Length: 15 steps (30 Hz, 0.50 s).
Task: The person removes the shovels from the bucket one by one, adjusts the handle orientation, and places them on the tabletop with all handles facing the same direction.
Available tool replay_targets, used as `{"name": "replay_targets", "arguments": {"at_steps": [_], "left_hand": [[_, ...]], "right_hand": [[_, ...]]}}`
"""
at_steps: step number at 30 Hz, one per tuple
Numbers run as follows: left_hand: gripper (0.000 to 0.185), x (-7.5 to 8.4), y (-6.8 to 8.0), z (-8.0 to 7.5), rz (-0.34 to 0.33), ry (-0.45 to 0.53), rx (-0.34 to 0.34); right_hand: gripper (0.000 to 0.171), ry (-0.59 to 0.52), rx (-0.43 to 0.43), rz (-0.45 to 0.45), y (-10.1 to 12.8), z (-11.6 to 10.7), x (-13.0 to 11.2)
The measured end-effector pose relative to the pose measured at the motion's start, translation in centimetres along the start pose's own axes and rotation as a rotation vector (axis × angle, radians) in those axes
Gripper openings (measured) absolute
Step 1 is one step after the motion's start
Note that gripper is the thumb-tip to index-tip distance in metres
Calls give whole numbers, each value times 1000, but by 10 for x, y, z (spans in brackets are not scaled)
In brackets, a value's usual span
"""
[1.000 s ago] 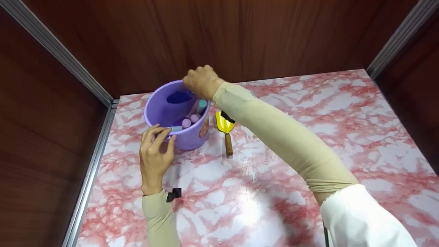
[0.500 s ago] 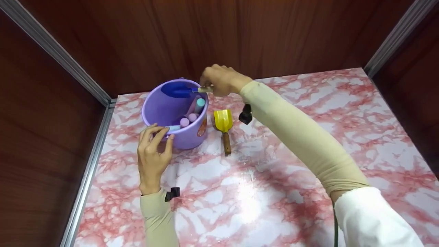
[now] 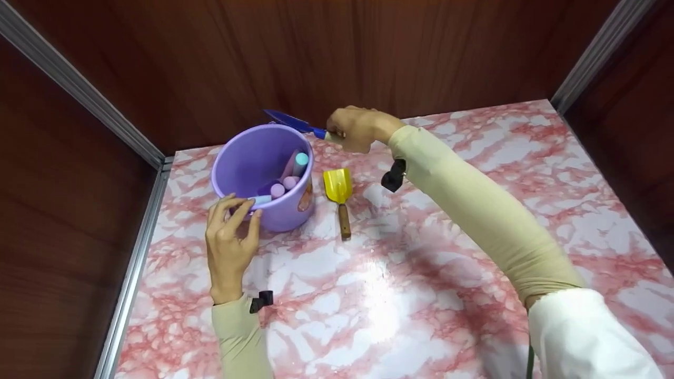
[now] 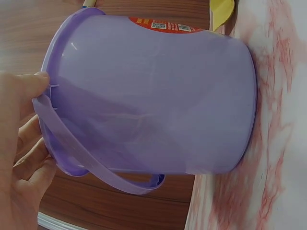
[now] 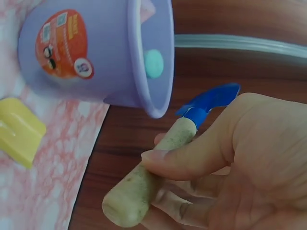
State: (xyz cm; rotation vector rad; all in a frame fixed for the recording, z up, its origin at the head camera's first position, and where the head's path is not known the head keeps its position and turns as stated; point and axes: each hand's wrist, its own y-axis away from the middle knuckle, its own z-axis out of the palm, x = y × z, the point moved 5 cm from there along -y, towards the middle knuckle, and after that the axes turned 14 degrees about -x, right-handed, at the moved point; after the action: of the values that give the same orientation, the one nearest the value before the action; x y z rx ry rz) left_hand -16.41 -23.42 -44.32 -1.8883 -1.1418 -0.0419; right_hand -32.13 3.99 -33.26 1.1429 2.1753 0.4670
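A purple plastic bucket [image 3: 253, 173] stands on the marble-patterned table near the back left corner, with several pastel tool handles [image 3: 295, 168] sticking up inside. My left hand [image 3: 229, 239] holds the bucket's near rim with thumb and fingers [image 4: 24, 120]. My right hand [image 3: 355, 126] grips the pale wooden handle [image 5: 148, 177] of a blue trowel [image 3: 292, 122], lifted above the bucket's far right rim with its blade pointing left. A yellow scoop [image 3: 338, 190] with a brown handle lies on the table just right of the bucket.
Dark wood walls close in the table at the back and both sides, with metal corner strips [image 3: 84, 89]. The pink marble tabletop [image 3: 421, 252] spreads to the right and toward me. The bucket [image 5: 72, 52] carries a red sticker.
My right hand has drawn the blue trowel up out of the bucket and to the right; the blade now hovers over the rim. The left hand stays on the rim.
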Motion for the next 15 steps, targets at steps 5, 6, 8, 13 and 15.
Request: {"name": "replay_targets", "arguments": {"at_steps": [5, 6, 8, 13, 15], "left_hand": [[22, -2, 2, -2, -5, -5, -6], [22, -2, 2, -3, -7, -6, -7], [22, -3, 4, -3, -7, -5, -5], [21, -4, 6, -2, 3, 3, -6], [21, -4, 6, -1, 4, 6, -10]], "right_hand": [[26, -94, 21, 13, 5, 6, 16], [29, -114, 35, 15, 7, 8, 19], [33, -137, 60, 12, 9, 13, 25], [36, -268, 56, 18, 12, 33, 39], [38, -337, 63, 27, 14, 40, 45]]}}
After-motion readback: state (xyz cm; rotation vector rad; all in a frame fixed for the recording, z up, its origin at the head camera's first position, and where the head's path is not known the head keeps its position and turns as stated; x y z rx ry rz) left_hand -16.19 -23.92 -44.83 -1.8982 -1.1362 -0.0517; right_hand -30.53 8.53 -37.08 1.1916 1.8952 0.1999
